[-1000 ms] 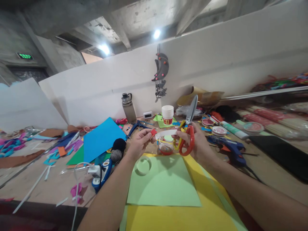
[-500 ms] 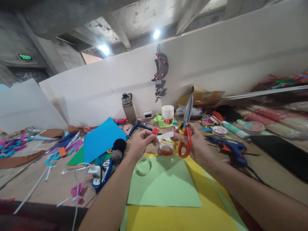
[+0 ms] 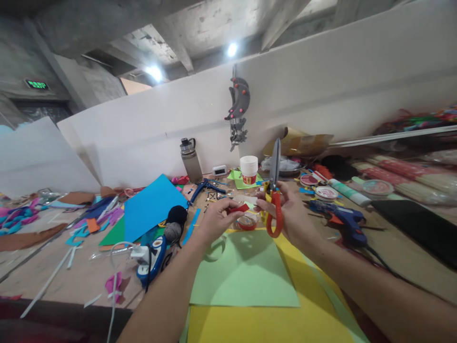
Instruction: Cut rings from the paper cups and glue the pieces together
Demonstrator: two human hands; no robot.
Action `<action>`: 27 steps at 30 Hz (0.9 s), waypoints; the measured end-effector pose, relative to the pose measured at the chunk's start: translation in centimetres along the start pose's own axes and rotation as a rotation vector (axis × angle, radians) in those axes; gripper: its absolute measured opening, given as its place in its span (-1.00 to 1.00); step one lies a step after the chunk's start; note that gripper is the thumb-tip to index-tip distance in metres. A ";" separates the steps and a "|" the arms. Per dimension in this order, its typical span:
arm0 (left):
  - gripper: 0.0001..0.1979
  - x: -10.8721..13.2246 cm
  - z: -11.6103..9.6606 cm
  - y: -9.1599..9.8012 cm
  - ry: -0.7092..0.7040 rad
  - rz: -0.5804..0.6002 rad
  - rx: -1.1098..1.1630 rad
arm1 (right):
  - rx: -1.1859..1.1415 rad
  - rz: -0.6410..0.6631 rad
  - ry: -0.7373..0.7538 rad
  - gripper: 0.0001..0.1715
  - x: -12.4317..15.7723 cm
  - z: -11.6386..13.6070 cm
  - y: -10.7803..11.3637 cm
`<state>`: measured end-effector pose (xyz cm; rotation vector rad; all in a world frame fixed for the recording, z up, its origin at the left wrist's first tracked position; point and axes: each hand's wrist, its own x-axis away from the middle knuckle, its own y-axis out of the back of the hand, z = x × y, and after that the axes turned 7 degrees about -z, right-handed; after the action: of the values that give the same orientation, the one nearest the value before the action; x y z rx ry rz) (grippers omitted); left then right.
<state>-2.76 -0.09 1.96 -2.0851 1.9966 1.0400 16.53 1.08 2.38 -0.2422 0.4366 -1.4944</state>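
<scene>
My left hand [image 3: 218, 220] pinches a small red strip [image 3: 240, 208] between thumb and fingers, over the light green sheet [image 3: 246, 271]. Facing it, my right hand [image 3: 291, 212] is closed around red-handled scissors [image 3: 274, 209], their blades pointing up and pressed together. A yellow part shows beside the handles at my fingers; I cannot tell whether it belongs to the scissors. A pale strip [image 3: 247, 199] lies between the hands, its far end by my right fingertips. Below them is a roll of clear tape [image 3: 246, 223]. A green paper ring [image 3: 215, 248] rests near my left wrist.
Yellow sheets [image 3: 264, 326] lie under the green one. On the left are a blue sheet [image 3: 155, 207], a power strip [image 3: 152, 262] with a cable, and yarn balls. A bottle [image 3: 191, 160] and stacked paper cups [image 3: 249, 169] stand behind. A glue gun [image 3: 344, 224] lies right.
My left hand has shifted right, closer to the right hand, and the red strip now points right. The scissors have turned more upright. A blue strip beside my left forearm has come into view.
</scene>
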 end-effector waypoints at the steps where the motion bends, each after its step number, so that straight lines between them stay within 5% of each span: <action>1: -0.79 0.0 0.0 -0.1 0.028 0.006 0.014 | -0.004 -0.003 0.001 -0.21 0.0 -0.1 0.0; 7: -0.68 0.1 0.1 -0.4 0.257 0.074 0.174 | 0.100 0.014 0.049 -0.21 -0.2 -0.9 0.0; 21: -0.61 0.1 0.5 -1.3 0.324 0.156 0.343 | 0.314 0.196 0.263 -0.49 0.6 -2.4 -0.4; 27: -0.63 -0.2 0.2 -0.6 0.318 0.088 0.293 | 0.221 0.045 0.248 -0.44 0.0 -1.5 0.0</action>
<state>-2.32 0.32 1.68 -2.1211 2.2349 0.4054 15.93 1.29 1.05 0.1278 0.4666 -1.5204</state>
